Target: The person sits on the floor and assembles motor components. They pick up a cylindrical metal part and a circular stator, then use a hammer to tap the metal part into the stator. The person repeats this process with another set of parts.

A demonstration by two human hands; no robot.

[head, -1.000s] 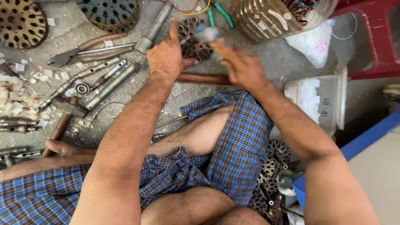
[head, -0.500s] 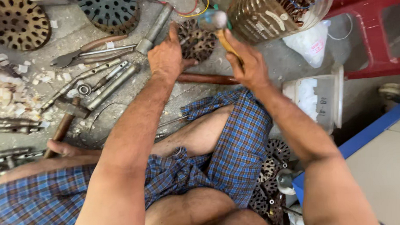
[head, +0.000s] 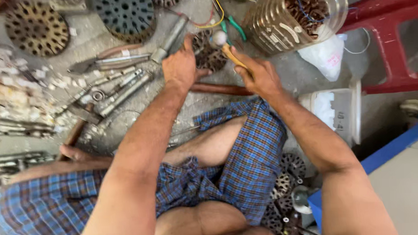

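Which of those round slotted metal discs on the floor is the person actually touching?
The small rusty disc at top centre, under the left hand. The larger brown disc and dark disc lie apart, untouched.
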